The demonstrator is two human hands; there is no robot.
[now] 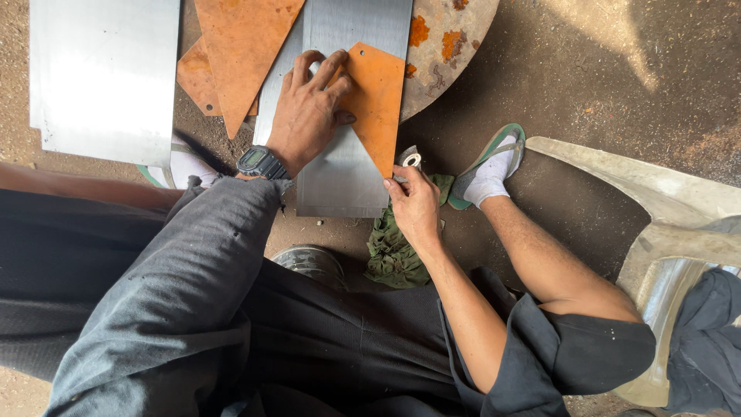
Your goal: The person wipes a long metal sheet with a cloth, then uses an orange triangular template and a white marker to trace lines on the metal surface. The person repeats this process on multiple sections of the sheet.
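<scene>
My left hand (310,108), with a dark wristwatch on the wrist, presses flat on an orange rusty triangular plate (378,108). That plate lies on a shiny steel sheet (340,177) on the ground. My right hand (414,202) rests at the sheet's lower right corner, its fingers closed on a small silvery tool with a ring end (411,160), close to the triangle's lower tip. A green rag (394,251) lies under the right wrist.
A second steel sheet (104,73) lies at the left, with further rusty triangles (243,46) beside it. A rusty round plate (448,38) is at the top. My sandalled foot (490,170) stands right of the sheet. A pale plastic chair (671,232) is at the right.
</scene>
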